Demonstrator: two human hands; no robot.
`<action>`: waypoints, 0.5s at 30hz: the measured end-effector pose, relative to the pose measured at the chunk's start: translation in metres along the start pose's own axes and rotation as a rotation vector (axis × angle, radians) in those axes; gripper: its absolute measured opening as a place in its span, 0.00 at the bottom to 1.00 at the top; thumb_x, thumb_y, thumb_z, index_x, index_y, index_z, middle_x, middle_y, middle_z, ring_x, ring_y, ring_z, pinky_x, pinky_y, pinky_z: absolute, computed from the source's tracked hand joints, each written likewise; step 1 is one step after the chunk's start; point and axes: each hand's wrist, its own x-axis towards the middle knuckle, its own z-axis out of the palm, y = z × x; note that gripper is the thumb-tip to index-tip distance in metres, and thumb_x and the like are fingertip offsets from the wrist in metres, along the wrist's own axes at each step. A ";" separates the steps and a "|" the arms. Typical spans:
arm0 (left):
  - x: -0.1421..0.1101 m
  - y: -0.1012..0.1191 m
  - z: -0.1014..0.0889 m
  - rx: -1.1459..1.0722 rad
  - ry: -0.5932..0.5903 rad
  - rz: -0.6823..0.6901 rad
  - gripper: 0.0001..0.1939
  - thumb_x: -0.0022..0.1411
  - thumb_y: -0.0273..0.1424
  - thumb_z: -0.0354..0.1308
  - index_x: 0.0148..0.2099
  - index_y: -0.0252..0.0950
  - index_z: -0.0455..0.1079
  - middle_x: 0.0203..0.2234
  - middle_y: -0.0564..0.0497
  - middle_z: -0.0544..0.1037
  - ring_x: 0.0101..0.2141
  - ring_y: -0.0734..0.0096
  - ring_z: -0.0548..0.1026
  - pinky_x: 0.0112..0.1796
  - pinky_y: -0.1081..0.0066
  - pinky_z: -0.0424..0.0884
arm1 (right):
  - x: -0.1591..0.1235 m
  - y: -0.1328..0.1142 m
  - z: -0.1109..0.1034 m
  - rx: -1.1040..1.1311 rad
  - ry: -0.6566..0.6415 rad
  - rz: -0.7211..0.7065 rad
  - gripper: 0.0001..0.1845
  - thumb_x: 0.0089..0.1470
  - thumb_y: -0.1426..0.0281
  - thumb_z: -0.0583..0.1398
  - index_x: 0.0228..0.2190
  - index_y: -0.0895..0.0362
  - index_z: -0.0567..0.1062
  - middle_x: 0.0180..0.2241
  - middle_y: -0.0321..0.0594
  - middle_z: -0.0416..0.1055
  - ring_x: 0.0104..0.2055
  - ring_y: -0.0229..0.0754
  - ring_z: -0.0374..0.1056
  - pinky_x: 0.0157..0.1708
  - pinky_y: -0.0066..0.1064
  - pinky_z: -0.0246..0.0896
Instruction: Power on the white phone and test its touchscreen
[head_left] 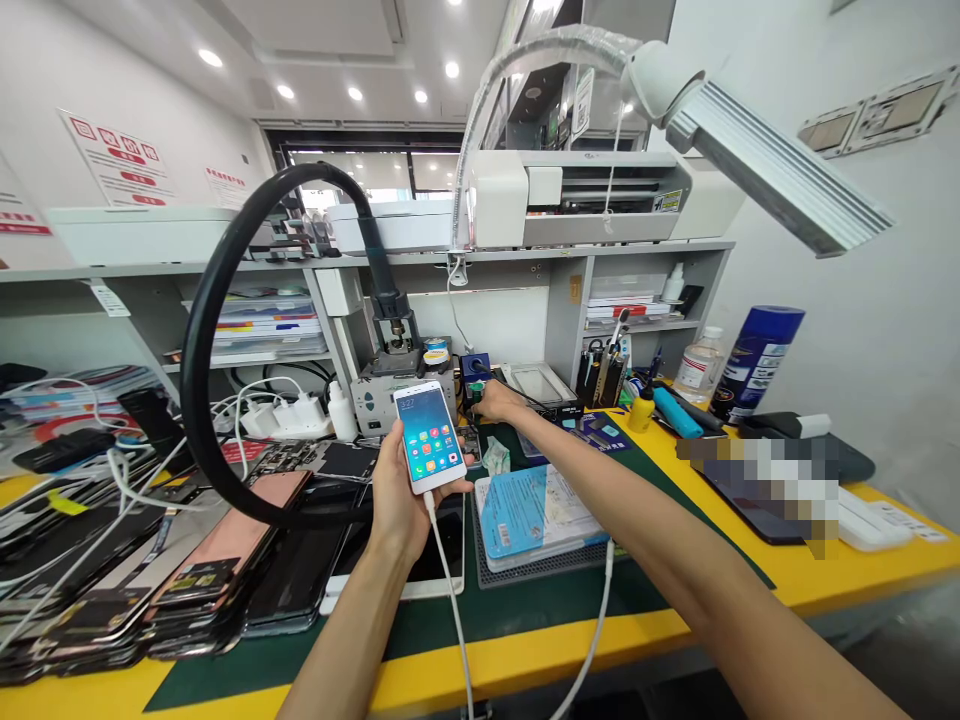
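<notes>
In my left hand [394,490] rests a white smartphone [430,440], tilted up with its screen lit and rows of app icons showing. A white charging cable [448,570] runs from its lower edge down past the bench front. My right hand [498,402] stretches to the back of the bench, beside a small dark blue box [475,366] with a black cord. Its fingers look closed at something small and partly green, too hidden to name. Under the left hand lies a white-framed tablet [447,545]. A blue and white packet [517,515] sits below my right forearm.
Stacked phone parts [217,550] and white cables crowd the left. A thick black hose [196,330] arches over them. A lamp [780,165] overhangs the right, where a blue spray can [757,360], a clear bottle [697,365] and a yellow bottle [642,410] stand.
</notes>
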 end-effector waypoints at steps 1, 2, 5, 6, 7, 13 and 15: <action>0.000 0.000 0.000 0.000 0.000 0.000 0.26 0.69 0.42 0.48 0.60 0.29 0.66 0.39 0.38 0.81 0.34 0.55 0.83 0.27 0.61 0.82 | -0.001 0.000 -0.001 0.005 -0.007 -0.001 0.20 0.62 0.61 0.60 0.52 0.58 0.72 0.52 0.45 0.71 0.50 0.46 0.71 0.48 0.44 0.71; 0.000 0.000 0.000 -0.001 0.000 0.000 0.26 0.69 0.42 0.48 0.60 0.29 0.66 0.39 0.38 0.81 0.34 0.55 0.83 0.27 0.61 0.82 | -0.002 0.001 -0.002 0.011 -0.014 -0.002 0.20 0.62 0.61 0.60 0.51 0.58 0.72 0.52 0.45 0.71 0.50 0.46 0.71 0.48 0.44 0.71; 0.000 0.000 0.000 0.001 0.004 0.003 0.26 0.69 0.42 0.49 0.60 0.29 0.66 0.38 0.39 0.81 0.34 0.55 0.83 0.26 0.62 0.82 | -0.005 0.001 -0.005 0.027 -0.030 -0.004 0.20 0.62 0.61 0.60 0.51 0.58 0.72 0.52 0.45 0.71 0.50 0.46 0.71 0.48 0.44 0.71; 0.000 0.000 0.000 0.002 0.006 0.003 0.26 0.70 0.42 0.49 0.60 0.30 0.66 0.37 0.39 0.81 0.34 0.55 0.83 0.27 0.63 0.82 | -0.006 0.001 -0.006 0.032 -0.035 -0.004 0.20 0.62 0.61 0.60 0.51 0.58 0.72 0.52 0.45 0.71 0.50 0.47 0.71 0.48 0.44 0.71; -0.001 0.000 0.001 0.003 0.008 0.004 0.26 0.70 0.42 0.49 0.60 0.30 0.66 0.37 0.39 0.81 0.34 0.55 0.83 0.27 0.63 0.82 | -0.007 0.001 -0.007 0.038 -0.038 -0.004 0.20 0.62 0.61 0.60 0.51 0.58 0.72 0.52 0.45 0.71 0.50 0.47 0.71 0.48 0.44 0.71; -0.001 0.000 0.000 0.012 -0.008 0.001 0.26 0.70 0.43 0.49 0.62 0.31 0.65 0.38 0.40 0.81 0.35 0.56 0.83 0.28 0.64 0.82 | -0.020 -0.002 -0.014 0.085 -0.052 0.005 0.20 0.62 0.61 0.60 0.52 0.58 0.71 0.52 0.45 0.71 0.50 0.46 0.71 0.49 0.44 0.71; -0.002 -0.001 0.000 0.014 -0.029 -0.008 0.27 0.69 0.44 0.49 0.62 0.32 0.65 0.39 0.39 0.81 0.36 0.55 0.83 0.28 0.63 0.82 | -0.029 0.000 -0.016 0.111 -0.060 -0.005 0.20 0.62 0.61 0.60 0.52 0.58 0.72 0.52 0.45 0.71 0.50 0.46 0.71 0.49 0.44 0.71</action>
